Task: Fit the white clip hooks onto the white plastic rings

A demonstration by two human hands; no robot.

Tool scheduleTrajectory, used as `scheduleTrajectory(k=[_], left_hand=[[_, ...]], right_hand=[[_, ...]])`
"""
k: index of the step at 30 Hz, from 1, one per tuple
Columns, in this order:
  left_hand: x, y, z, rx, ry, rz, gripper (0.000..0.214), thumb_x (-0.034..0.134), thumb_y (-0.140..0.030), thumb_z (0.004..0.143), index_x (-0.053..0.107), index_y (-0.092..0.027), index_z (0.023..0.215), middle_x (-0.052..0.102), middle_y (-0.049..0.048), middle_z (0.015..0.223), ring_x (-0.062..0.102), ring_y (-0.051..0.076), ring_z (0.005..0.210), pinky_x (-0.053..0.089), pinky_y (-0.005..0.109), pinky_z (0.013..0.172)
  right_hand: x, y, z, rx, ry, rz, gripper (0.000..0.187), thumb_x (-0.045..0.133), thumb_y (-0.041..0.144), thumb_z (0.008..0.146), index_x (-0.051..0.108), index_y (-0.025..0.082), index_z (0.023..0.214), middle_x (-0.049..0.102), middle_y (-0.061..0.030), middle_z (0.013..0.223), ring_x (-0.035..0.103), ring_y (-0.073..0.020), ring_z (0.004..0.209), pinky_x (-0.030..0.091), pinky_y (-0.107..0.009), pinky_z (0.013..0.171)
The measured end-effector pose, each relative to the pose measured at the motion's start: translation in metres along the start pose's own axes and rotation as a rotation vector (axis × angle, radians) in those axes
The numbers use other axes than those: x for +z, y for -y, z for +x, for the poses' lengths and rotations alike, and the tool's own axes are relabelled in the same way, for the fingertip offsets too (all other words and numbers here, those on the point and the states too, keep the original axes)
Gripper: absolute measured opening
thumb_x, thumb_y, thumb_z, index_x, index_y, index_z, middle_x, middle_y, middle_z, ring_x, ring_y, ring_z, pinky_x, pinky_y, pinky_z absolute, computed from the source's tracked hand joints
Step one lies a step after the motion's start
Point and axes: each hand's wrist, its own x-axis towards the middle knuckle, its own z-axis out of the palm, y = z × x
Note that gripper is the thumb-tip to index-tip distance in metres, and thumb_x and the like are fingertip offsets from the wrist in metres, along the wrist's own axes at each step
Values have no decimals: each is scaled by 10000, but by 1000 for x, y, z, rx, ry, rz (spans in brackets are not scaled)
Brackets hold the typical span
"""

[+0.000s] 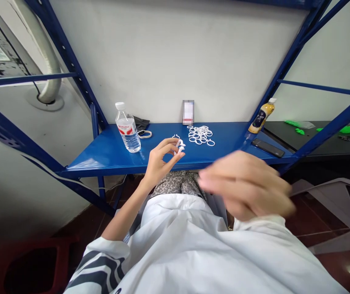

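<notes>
My left hand [164,157] is held over the front part of the blue table, thumb and fingers pinching small white plastic pieces [181,145]. Their exact kind is too small to make out. Closer to the camera, my right hand [246,185] is raised in front of the table and blurred by motion. Its fingers look curled and pressed together, and whatever they hold, if anything, is hidden. Beyond both hands, a loose pile of white plastic rings [200,134] lies on the tabletop.
On the blue table [95,153], a water bottle [128,130] stands left, near a black pouch [140,123] and a pale band [145,134]. A small pixelated box [188,113] leans on the wall. At right are a yellow drink bottle [262,116] and a dark phone [268,148]. Blue posts flank the table.
</notes>
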Motion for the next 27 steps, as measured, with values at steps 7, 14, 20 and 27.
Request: scheduleTrajectory(k=[7,14,20,27], left_hand=[[3,4,-1,124,-52,156,152,664,-310,867,634,-168,826,683,86,1066,657,140,882,529,228,698],[4,5,-1,146,-84,215,187,689,-330,849,620,-167,787,693,74,1044,660,147,886,534,248,718],[4,3,-1,147,-57,190,163,667,-306,870,617,-166,802,692,85,1076,677,170,982,550,270,797],[6,0,-2,125,-54,137,116,661,-286,874,646,-172,865,688,91,1153,683,186,1035,567,304,855]], right_hand=[[84,-71,23,112,13,190,159,625,312,909,678,208,1018,718,-52,937,674,-171,848,569,-321,779],[89,-78,14,231,-70,293,57,636,264,887,668,223,863,710,-1,804,642,-136,714,537,-275,677],[95,-80,15,236,-71,275,60,596,166,826,591,217,796,660,28,731,603,-115,646,514,-246,649],[93,-88,14,240,-79,260,82,552,137,791,561,218,780,622,27,714,587,-118,638,503,-246,638]])
